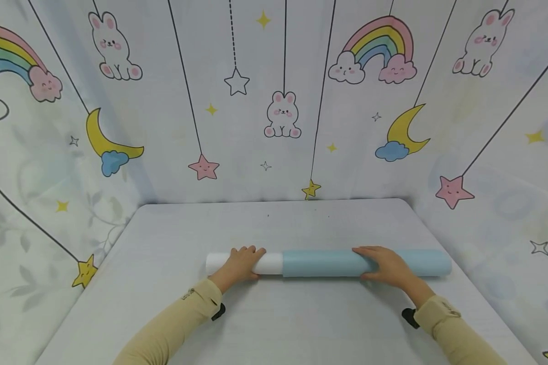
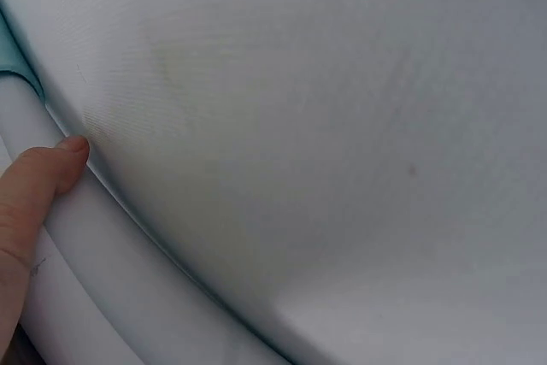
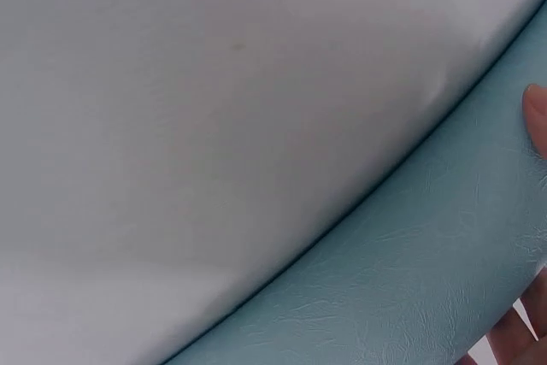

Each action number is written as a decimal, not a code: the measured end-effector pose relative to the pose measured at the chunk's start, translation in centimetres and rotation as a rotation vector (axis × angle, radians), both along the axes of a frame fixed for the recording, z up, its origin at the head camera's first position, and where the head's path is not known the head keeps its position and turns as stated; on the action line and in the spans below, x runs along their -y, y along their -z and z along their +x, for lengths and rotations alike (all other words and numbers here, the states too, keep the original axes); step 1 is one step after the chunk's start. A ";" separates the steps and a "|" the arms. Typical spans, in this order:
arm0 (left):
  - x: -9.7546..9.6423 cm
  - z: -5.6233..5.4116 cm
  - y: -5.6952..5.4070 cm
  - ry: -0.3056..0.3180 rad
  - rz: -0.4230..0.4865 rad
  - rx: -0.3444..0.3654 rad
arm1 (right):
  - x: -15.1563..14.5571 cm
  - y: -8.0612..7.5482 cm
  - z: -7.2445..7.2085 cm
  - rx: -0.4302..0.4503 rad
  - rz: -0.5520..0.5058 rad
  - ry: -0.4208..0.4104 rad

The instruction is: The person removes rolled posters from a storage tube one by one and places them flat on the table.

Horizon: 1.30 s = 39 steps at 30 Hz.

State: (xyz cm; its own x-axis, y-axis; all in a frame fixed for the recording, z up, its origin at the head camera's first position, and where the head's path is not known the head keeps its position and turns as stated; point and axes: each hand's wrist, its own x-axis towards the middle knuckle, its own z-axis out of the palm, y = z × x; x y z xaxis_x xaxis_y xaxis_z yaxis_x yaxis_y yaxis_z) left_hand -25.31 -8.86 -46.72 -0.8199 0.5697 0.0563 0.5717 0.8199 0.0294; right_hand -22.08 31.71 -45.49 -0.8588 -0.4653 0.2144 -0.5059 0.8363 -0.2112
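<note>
A long light-blue tube [image 1: 321, 263] with a finely creased surface lies crosswise on the table, and a narrower white roll [image 1: 216, 263] sticks out of its left end. My left hand [image 1: 239, 263] grips the white roll, fingers over the top and thumb on the near side. In the left wrist view, the thumb [image 2: 64, 160] presses on the white roll [image 2: 128, 262] close to the blue tube's rim [image 2: 17, 57]. My right hand [image 1: 385, 266] holds the blue tube right of its middle, thumb near and fingers over the far side. In the right wrist view, fingertips show at the edge of the blue tube [image 3: 410, 254].
The white table [image 1: 301, 324] runs up to a backdrop [image 1: 255, 121] printed with rabbits, stars, moons and rainbows, which stands behind and on both sides. A dark band [image 1: 410, 318] shows at the right cuff.
</note>
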 end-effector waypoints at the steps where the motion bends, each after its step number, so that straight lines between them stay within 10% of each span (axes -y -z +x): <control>1: 0.0 0.0 0.0 -0.004 -0.005 0.000 | -0.2 0.0 0.1 0.007 -0.003 0.006; 39: 0.6 0.3 -0.2 -0.007 -0.002 0.021 | -4.1 0.4 -0.8 0.029 -0.024 0.097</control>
